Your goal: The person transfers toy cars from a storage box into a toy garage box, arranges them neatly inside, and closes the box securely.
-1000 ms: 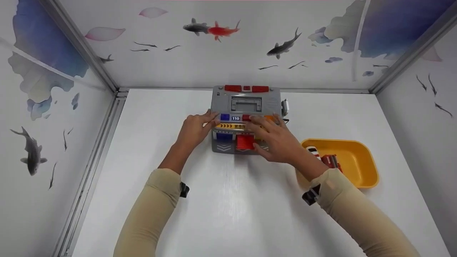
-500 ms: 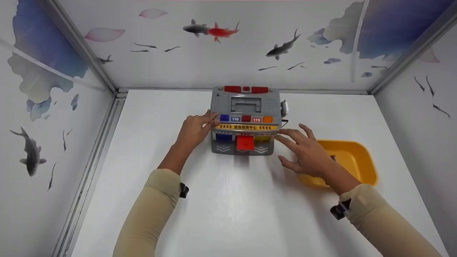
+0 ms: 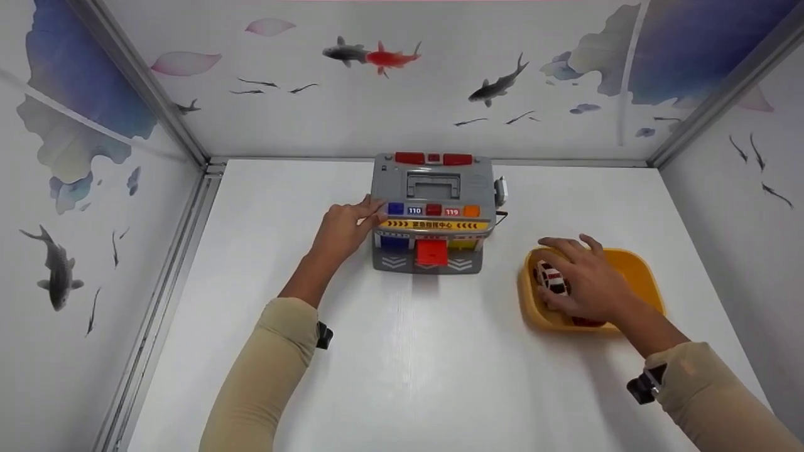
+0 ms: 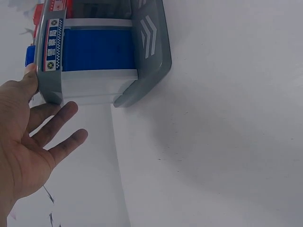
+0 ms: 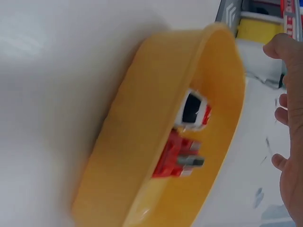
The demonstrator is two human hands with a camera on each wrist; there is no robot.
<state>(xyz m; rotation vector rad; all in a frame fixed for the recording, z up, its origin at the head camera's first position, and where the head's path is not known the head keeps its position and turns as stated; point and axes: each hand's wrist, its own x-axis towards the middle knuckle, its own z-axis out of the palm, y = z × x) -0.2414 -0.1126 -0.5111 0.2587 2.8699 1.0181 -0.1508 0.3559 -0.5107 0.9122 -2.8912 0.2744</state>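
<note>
A grey toy garage (image 3: 389, 188) stands near the back wall, with a blue door (image 4: 99, 49), a raised red door (image 3: 431, 252) and a yellow door (image 3: 463, 243). My left hand (image 3: 342, 229) holds its left front roof corner between thumb and index finger; the other fingers extend free. Over the yellow basin (image 3: 647, 276), my right hand (image 3: 593, 282) spreads its fingers around a white toy car (image 3: 553, 279), without closing on it. Beside the car lies a red toy truck (image 5: 173, 158), mostly hidden under the hand in the head view.
The white tabletop (image 3: 408, 370) is bounded by a fish-painted back wall (image 3: 433, 81) and side walls. A thin dark piece (image 3: 501, 216) sticks out from the garage's right side, below a white part (image 3: 500, 190).
My right hand has moved from the garage's front, rightward and down to the yellow basin over the white toy car. The left hand stays at the garage's corner.
</note>
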